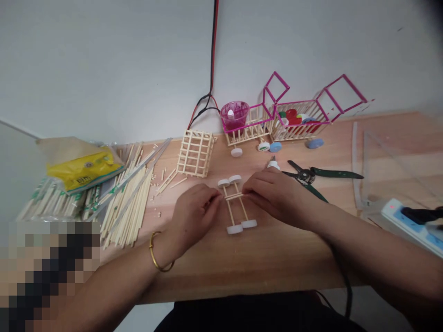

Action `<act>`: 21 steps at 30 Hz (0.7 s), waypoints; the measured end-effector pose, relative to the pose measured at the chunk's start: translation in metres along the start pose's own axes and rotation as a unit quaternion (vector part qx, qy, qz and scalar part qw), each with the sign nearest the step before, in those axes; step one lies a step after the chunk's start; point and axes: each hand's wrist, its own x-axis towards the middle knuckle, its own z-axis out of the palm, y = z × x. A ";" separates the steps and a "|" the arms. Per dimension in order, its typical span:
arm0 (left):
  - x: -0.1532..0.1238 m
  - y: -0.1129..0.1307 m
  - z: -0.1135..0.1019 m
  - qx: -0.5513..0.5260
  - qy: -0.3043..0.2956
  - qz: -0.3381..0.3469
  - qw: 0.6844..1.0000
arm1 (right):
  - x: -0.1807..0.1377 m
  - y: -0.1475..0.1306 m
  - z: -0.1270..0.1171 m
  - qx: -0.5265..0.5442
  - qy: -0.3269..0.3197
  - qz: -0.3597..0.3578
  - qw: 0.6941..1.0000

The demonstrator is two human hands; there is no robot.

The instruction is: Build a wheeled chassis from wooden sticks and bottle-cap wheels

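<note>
Two thin wooden axles with white bottle-cap wheels (235,228) at their ends lie side by side on the table in front of me. Short wooden sticks (234,196) cross both axles near their far end. At the left end of these cross sticks, my left hand (197,210) is closed in a pinch. My right hand (268,193) pinches their right end, fingers pressed together. The fingertips partly hide the stick ends. Just beyond my right hand, the nozzle of a white glue bottle (273,164) shows; the hand covers part of it.
A stick-lattice basket (196,153) stands beyond my left hand. Two stick carts with magenta trim (249,127) are by the wall, one holding coloured caps. Loose sticks (133,203) and a yellow packet (86,168) lie left; pruning shears (306,175) and a power strip (411,226) right.
</note>
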 end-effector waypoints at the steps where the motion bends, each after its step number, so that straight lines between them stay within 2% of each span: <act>1: 0.001 -0.002 -0.005 0.001 0.020 -0.017 1.000 | 0.000 0.000 -0.001 -0.001 0.007 0.002 1.000; 4: 0.004 -0.008 -0.018 -0.006 0.072 -0.069 0.995 | 0.001 0.000 -0.002 0.006 0.028 0.008 1.000; 7: 0.002 -0.011 -0.023 -0.022 0.090 -0.086 0.992 | 0.001 -0.001 -0.001 0.003 0.037 0.009 0.999; 10: -0.005 -0.007 -0.018 -0.015 0.058 -0.067 0.996 | 0.001 -0.002 -0.002 -0.011 0.040 0.000 0.999; 14: -0.016 0.004 -0.006 -0.007 -0.032 -0.007 0.999 | 0.000 -0.004 -0.003 -0.016 0.033 -0.023 0.999; 16: -0.019 0.008 -0.003 -0.004 -0.058 0.007 0.998 | 0.000 -0.005 -0.003 -0.013 0.029 -0.033 0.999; 21: -0.019 0.008 -0.003 0.012 -0.064 0.003 0.998 | 0.000 -0.007 0.001 0.014 0.031 -0.060 0.998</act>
